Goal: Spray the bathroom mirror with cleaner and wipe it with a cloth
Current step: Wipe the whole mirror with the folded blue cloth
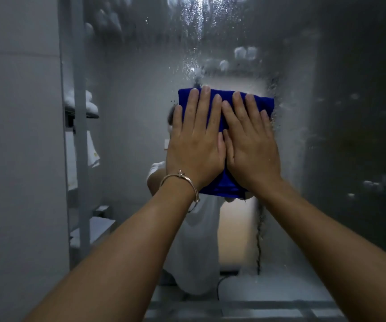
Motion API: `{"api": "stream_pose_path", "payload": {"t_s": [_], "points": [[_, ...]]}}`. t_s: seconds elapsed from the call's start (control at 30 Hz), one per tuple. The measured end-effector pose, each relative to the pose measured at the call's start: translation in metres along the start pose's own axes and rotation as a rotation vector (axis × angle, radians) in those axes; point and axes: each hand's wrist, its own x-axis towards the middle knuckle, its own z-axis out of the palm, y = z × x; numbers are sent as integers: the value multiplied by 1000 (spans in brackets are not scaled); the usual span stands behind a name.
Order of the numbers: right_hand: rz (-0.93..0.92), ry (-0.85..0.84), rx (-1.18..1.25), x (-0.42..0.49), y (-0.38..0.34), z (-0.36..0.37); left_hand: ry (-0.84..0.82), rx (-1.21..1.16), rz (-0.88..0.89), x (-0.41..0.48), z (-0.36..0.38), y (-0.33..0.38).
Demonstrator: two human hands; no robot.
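Cloth (263, 105), deep blue, folded, pressed flat on fogged mirror (141, 73).

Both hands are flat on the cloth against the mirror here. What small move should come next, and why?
Probably slide the cloth upward. The left hand and right hand press it flat on the mirror, and droplets sit unwiped on the glass right above it. More droplets line its right edge, so a sideways pass would likely follow.
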Motion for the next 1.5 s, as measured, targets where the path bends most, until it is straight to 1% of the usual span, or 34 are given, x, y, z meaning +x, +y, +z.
{"api": "stream_pose_path", "payload": {"t_s": [0.07, 0.17, 0.33, 0.47, 0.6, 0.73, 0.87, 0.97, 1.1, 1.2, 1.33, 1.5], "points": [[46, -25, 27, 0, -5, -2, -12, -12, 9, 0, -1, -1], [115, -37, 49, 0, -16, -3, -25, -6, 73, -1, -2, -10], [173, -43, 65, 5, -50, 6, -41, 20, 170, -1, -10, -48], [113, -35, 55, 22, -93, 24, -23, 5, 131, -9, -19, -102], [7, 15, -10, 34, -145, 52, -10, 2, 36, -32, -28, -157], [-95, 27, -31, 34, -174, 70, -51, 14, -64, -56, -34, -184], [-127, 42, -42, 30, -176, 72, -33, 3, -116, -66, -30, -181], [-155, 24, -65, 21, -175, 75, -31, -30, -147, -77, -27, -179], [-168, 21, -48, 11, -176, 75, -78, -14, -135, -87, -29, -177], [-196, 2, -29, 9, -170, 73, -123, 18, -163, -85, -32, -169], [-213, -26, -19, 5, -147, 65, -148, 23, -171, -77, -33, -145], [-193, 1, -14, -7, -83, 42, -129, -21, -138, -58, -20, -81]]}}
